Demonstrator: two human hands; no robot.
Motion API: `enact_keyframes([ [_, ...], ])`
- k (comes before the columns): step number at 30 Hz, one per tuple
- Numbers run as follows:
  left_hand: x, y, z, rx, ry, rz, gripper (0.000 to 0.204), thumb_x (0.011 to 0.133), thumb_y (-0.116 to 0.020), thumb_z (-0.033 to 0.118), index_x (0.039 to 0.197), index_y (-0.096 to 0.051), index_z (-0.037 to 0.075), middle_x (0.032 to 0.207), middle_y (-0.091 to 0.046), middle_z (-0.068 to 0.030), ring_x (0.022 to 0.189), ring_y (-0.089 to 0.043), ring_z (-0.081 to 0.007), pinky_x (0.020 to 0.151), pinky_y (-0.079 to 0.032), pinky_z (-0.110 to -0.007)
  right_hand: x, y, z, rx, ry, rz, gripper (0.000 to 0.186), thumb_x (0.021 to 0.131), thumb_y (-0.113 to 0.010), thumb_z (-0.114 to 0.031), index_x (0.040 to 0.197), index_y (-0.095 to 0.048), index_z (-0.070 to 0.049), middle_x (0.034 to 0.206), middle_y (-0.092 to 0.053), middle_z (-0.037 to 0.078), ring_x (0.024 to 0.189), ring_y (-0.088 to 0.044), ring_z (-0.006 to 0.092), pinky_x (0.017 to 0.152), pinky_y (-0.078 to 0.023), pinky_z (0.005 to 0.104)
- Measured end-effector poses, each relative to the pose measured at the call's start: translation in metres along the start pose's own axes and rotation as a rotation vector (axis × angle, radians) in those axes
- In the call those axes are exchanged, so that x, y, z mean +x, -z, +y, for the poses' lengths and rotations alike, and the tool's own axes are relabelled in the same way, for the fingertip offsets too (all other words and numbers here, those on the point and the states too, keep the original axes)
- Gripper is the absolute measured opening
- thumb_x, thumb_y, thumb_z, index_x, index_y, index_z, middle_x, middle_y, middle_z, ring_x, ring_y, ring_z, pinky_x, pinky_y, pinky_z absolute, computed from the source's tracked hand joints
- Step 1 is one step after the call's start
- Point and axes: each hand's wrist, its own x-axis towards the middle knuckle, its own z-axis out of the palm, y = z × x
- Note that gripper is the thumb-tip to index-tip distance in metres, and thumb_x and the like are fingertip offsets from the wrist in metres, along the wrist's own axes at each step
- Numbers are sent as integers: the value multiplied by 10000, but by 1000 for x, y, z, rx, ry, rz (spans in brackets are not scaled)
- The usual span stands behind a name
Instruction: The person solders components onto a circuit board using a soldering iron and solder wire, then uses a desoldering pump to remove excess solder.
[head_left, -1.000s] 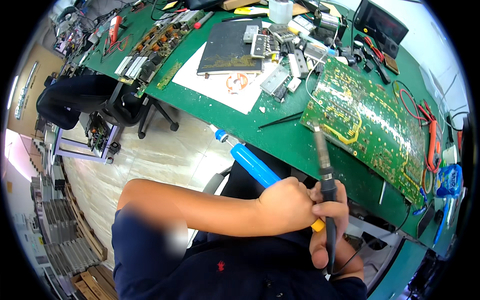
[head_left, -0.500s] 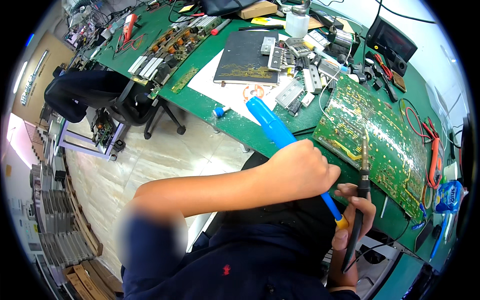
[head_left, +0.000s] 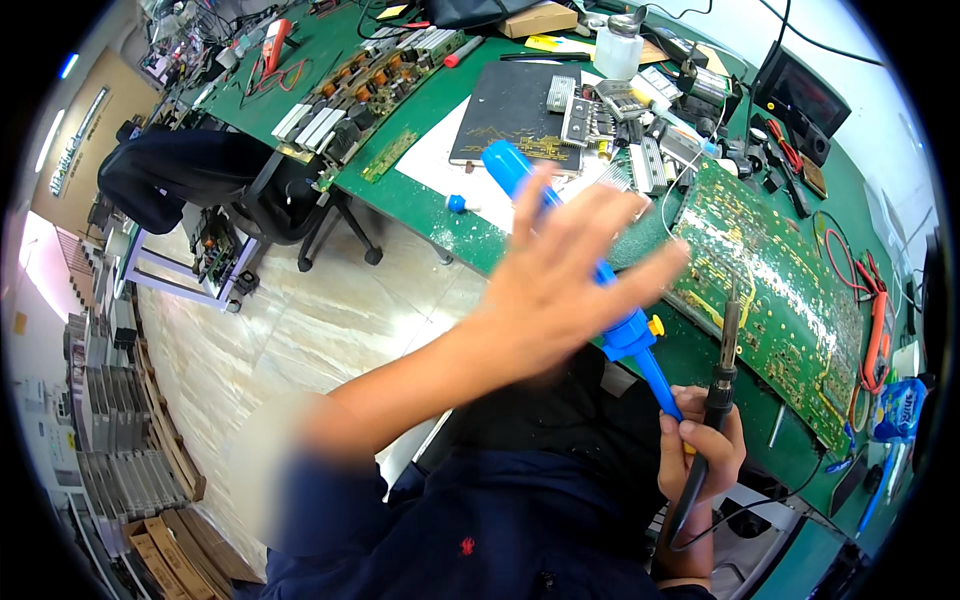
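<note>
Change: left hand, half a second ago wrapped around the blue desoldering pump, now spreads its fingers open at frame centre, barely gripping it, while right hand stays clamped on the soldering iron at lower right beside the green circuit board.

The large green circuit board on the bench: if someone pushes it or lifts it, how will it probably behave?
The large green circuit board looks flat and rigid, so it would probably slide as one piece rather than bend. It appears thin and wide, so lifting it by one edge may flex it slightly. Its small soldered parts seem fragile.
</note>
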Motion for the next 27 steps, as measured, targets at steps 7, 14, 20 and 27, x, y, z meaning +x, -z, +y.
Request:
enact_keyframes([
  [7,-26,48,-88,107,352,-216,368,708,-675,-7,1065,-606,49,1118,-573,-133,1074,-511,-321,941,-380,-391,-4,13,-2,22,-60,169,376,726,-663,139,960,-531,-125,952,-588,178,896,-643,301,765,-554,410],
  [14,-40,42,-104,72,327,-439,171,764,-678,79,931,-651,50,929,-597,-81,913,-540,-278,809,-397,-361,12,20,4,-59,-7,243,352,746,-643,152,970,-498,-78,915,-598,183,881,-644,300,765,-550,412],
  [20,-36,48,-93,36,323,-457,203,741,-693,74,925,-613,40,920,-593,-93,923,-530,-291,814,-396,-372,17,24,8,-68,29,286,328,751,-639,150,971,-507,-54,936,-619,214,852,-657,302,742,-550,386],
  [27,-23,40,-17,-1039,824,-21,201,933,-531,173,1054,-526,13,1148,-562,-158,963,-551,-200,824,-449,-285,23,24,-1,-84,8,295,318,734,-650,134,969,-560,-60,974,-636,203,820,-653,255,685,-528,317],
])
